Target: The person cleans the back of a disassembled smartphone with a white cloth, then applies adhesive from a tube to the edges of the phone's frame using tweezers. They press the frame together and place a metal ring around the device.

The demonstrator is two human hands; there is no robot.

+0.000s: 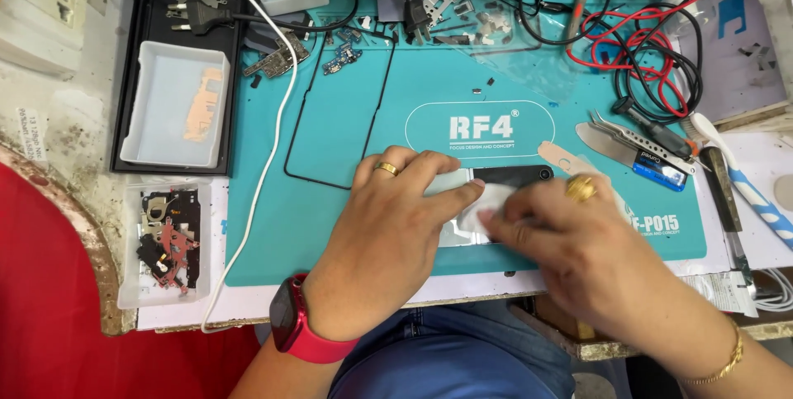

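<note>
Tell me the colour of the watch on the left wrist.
Red watch, seen in the head view.
</note>
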